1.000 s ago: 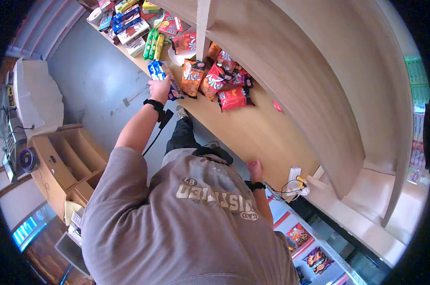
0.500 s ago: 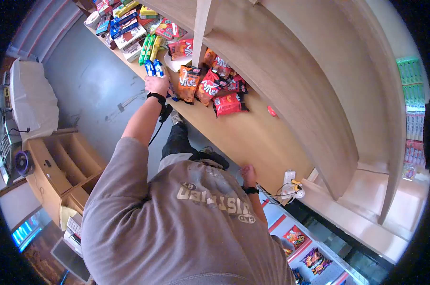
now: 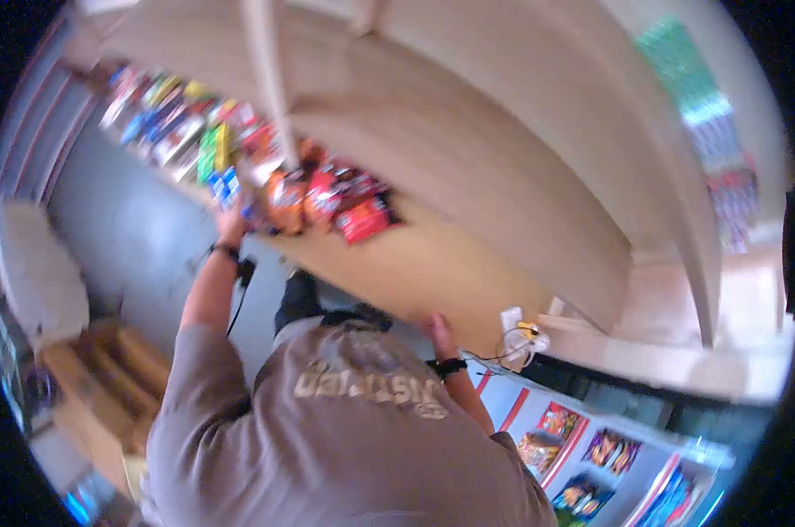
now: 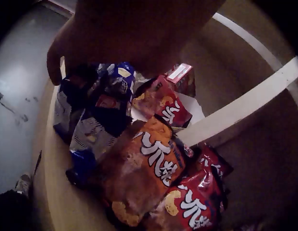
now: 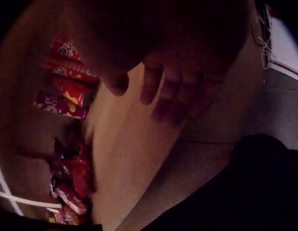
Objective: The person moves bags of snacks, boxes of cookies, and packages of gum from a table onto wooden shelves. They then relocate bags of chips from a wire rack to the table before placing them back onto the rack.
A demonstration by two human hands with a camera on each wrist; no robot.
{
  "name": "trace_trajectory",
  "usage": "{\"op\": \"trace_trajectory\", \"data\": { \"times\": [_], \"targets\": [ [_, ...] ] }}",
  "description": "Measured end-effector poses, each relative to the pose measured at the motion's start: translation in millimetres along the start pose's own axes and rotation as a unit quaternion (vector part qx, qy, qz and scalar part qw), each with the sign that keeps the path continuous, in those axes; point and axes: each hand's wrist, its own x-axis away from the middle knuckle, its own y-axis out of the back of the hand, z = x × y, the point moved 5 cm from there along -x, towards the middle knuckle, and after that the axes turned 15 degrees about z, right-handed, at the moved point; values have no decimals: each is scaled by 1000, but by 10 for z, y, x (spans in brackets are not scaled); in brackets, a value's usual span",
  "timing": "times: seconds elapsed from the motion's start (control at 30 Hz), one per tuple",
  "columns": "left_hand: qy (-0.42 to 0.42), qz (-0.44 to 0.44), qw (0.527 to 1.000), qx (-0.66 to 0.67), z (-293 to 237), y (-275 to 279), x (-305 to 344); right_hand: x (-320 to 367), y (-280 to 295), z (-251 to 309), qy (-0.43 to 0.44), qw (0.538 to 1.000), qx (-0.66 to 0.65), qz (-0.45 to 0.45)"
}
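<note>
The blue bags (image 4: 98, 127) are at the tabletop's (image 3: 450, 272) near edge, gripped by the left hand (image 3: 231, 220). Just beside them lies an orange bag (image 4: 144, 171), then red bags (image 3: 362, 220); green packets (image 3: 208, 155) lie on the other side. The right hand (image 3: 437, 330), fingers loose and holding nothing, is by the near edge, toward the right end, near a white power strip (image 3: 513, 321).

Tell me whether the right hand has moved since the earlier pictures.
No, not noticeably: the right hand stays at the counter edge, about as far from the white power strip as before.
</note>
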Motion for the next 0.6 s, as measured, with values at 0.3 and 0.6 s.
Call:
{"op": "trace_trajectory", "data": {
  "times": [0.3, 0.6],
  "targets": [
    [46, -20, 996, -78, 628, 430, -607, 442, -120, 1096, 64, 997, -19, 34],
    [66, 11, 995, -72, 297, 109, -252, 731, -112, 1032, 25, 1000, -11, 13]
  ]
}}
